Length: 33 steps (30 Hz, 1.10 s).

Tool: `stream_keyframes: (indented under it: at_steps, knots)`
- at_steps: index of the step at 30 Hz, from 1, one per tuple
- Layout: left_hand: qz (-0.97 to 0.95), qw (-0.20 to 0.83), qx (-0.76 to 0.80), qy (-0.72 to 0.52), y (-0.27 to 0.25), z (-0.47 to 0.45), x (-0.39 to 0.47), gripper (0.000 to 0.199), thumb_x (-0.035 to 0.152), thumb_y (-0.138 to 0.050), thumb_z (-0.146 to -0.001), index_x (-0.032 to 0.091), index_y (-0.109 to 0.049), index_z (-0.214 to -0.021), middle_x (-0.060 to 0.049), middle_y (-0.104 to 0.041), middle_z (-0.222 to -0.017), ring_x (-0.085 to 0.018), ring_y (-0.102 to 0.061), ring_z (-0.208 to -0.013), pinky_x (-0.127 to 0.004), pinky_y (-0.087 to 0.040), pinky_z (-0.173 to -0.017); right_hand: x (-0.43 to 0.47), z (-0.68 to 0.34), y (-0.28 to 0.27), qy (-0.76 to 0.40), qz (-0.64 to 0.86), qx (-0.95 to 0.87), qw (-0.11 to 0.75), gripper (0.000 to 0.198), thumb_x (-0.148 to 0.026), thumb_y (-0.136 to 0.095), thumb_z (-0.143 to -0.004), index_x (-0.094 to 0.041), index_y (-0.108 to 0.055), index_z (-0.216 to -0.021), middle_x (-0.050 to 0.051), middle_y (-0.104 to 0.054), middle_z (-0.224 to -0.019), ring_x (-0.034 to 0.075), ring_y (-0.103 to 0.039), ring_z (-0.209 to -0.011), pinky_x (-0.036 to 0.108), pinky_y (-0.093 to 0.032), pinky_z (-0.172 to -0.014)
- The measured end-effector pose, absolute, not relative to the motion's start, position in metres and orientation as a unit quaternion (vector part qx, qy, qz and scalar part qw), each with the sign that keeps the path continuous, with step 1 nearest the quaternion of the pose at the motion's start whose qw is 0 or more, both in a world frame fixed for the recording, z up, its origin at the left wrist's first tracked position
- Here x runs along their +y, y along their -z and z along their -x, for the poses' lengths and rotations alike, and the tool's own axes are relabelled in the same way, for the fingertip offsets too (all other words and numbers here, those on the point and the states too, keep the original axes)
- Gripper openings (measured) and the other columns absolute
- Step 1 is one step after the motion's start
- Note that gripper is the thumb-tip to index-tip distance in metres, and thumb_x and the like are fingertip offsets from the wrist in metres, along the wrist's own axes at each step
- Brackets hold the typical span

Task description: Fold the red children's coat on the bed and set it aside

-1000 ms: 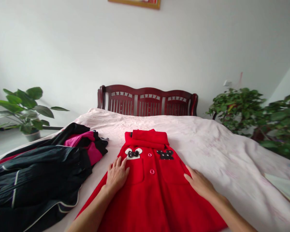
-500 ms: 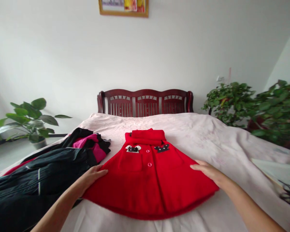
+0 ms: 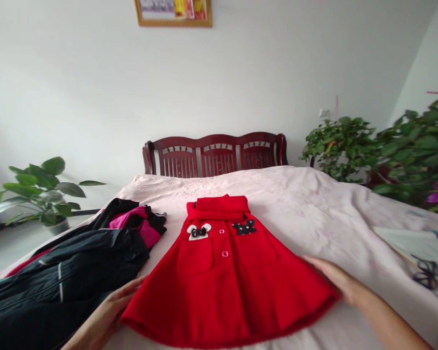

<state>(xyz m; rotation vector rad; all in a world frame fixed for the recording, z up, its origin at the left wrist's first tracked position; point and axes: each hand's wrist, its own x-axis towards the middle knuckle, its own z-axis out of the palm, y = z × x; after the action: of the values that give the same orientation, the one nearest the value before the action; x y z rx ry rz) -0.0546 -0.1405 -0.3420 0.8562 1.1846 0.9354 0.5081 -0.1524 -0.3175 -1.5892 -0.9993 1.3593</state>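
A red coat (image 3: 222, 291) lies on the bed with its flared hem toward me and its upper part folded over in a bundle at the far end. Two pink buttons run down its front; a white mouse-head patch and a black dotted bow patch top the pockets. My left hand (image 3: 118, 301) is at the coat's left edge, fingers stretched out, their tips partly hidden by the cloth. Along the right edge lies my right hand (image 3: 337, 279), also with fingers extended and partly hidden. Neither hand shows a grip on the coat.
Left of the coat is a heap of dark clothes (image 3: 76, 272) with a magenta piece (image 3: 131, 218). Black-framed glasses (image 3: 425, 272) rest at the right. A wooden headboard (image 3: 219, 155) stands behind the pale bedsheet (image 3: 295, 199). Potted plants (image 3: 47, 194) flank the bed.
Both thumbs have come off the top of the coat, and the hands have slid to its outer edges. The hem sits flatter and nearer to me. The view has shifted slightly right.
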Motion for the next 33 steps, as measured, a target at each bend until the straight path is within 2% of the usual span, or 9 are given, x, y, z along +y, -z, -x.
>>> stream_keyframes:
  at_steps: [5,7,10,12,15,18,22,28,33]
  knots:
    - [-0.392,0.623,0.496,-0.46,0.358,0.041,-0.145,0.061,0.051,-0.09,-0.051,0.045,-0.075,-0.11,0.009,-0.073,-0.124,-0.033,-0.057,-0.131,-0.042,-0.046,-0.112,-0.154,-0.51,0.333,-0.581,0.571,-0.38,0.438,0.017,-0.048,-0.068,-0.072,-0.036,-0.076,-0.08,0.003,-0.077,-0.112,0.028,-0.064,-0.121,0.036,-0.047,-0.107]
    - [-0.43,0.618,0.477,-0.454,0.361,0.031,-0.144,0.063,0.055,-0.084,-0.062,0.048,-0.069,-0.123,0.009,-0.067,-0.134,-0.032,-0.052,-0.135,-0.043,-0.046,-0.113,-0.156,-0.5,0.33,-0.593,0.551,-0.381,0.447,0.027,-0.055,-0.063,-0.076,-0.035,-0.078,-0.085,0.005,-0.076,-0.115,0.029,-0.063,-0.122,0.039,-0.047,-0.108]
    - [-0.584,0.543,0.451,-0.402,0.362,0.009,-0.136,0.054,0.055,-0.063,-0.085,0.045,-0.058,-0.138,0.006,-0.055,-0.148,-0.03,-0.045,-0.141,-0.046,-0.041,-0.117,-0.154,-0.474,0.319,-0.548,0.514,-0.466,0.468,0.044,-0.057,-0.055,-0.081,-0.031,-0.077,-0.108,0.007,-0.07,-0.129,0.031,-0.058,-0.129,0.043,-0.044,-0.112]
    - [-0.733,0.431,0.414,-0.327,0.362,-0.005,-0.127,0.045,0.046,-0.051,-0.095,0.041,-0.056,-0.14,0.003,-0.05,-0.153,-0.028,-0.043,-0.143,-0.048,-0.036,-0.119,-0.151,-0.456,0.319,-0.474,0.498,-0.586,0.43,0.049,-0.049,-0.051,-0.086,-0.029,-0.069,-0.127,0.008,-0.064,-0.138,0.03,-0.056,-0.131,0.048,-0.042,-0.114]
    - [-0.889,0.25,0.335,-0.186,0.361,-0.01,-0.11,0.049,0.028,-0.04,-0.1,0.043,-0.047,-0.146,0.001,-0.045,-0.156,-0.024,-0.043,-0.144,-0.046,-0.037,-0.119,-0.146,-0.442,0.335,-0.287,0.488,-0.769,0.298,0.05,-0.027,-0.045,-0.091,-0.029,-0.06,-0.139,0.008,-0.059,-0.143,0.026,-0.053,-0.134,0.049,-0.04,-0.115]
    - [-0.951,0.103,0.276,-0.09,0.357,0.003,-0.097,0.065,0.016,-0.043,-0.097,0.044,-0.03,-0.154,0.003,-0.037,-0.161,-0.023,-0.035,-0.148,-0.048,-0.03,-0.122,-0.141,-0.447,0.355,-0.095,0.449,-0.87,0.18,0.061,-0.01,-0.04,-0.092,-0.035,-0.049,-0.148,0.004,-0.05,-0.152,0.021,-0.041,-0.143,0.044,-0.038,-0.117]
    - [-0.972,-0.027,0.226,-0.057,0.35,0.011,-0.083,0.074,0.012,-0.048,-0.094,0.042,-0.023,-0.157,0.003,-0.033,-0.163,-0.023,-0.03,-0.151,-0.052,-0.017,-0.126,-0.123,-0.456,0.36,0.039,0.383,-0.913,0.134,0.066,-0.008,-0.043,-0.094,-0.037,-0.038,-0.153,0.003,-0.048,-0.155,0.02,-0.036,-0.146,0.043,-0.039,-0.117]
    - [-0.97,0.02,0.221,-0.101,0.35,-0.024,-0.057,0.058,0.028,-0.055,-0.095,0.037,-0.042,-0.15,-0.002,-0.055,-0.15,-0.025,-0.052,-0.137,-0.045,-0.032,-0.122,-0.077,-0.438,0.373,0.09,0.301,-0.929,0.196,0.054,-0.012,-0.048,-0.091,-0.029,-0.055,-0.142,0.009,-0.062,-0.14,0.027,-0.056,-0.131,0.051,-0.045,-0.112]
    - [-0.894,0.252,0.301,-0.219,0.293,-0.043,-0.045,0.035,0.037,-0.068,-0.088,0.037,-0.069,-0.123,-0.003,-0.072,-0.126,-0.028,-0.065,-0.119,-0.037,-0.043,-0.113,-0.061,-0.429,0.325,-0.009,0.364,-0.901,0.234,0.044,-0.025,-0.052,-0.094,-0.038,-0.062,-0.135,0.001,-0.062,-0.14,0.024,-0.057,-0.131,0.043,-0.041,-0.115]
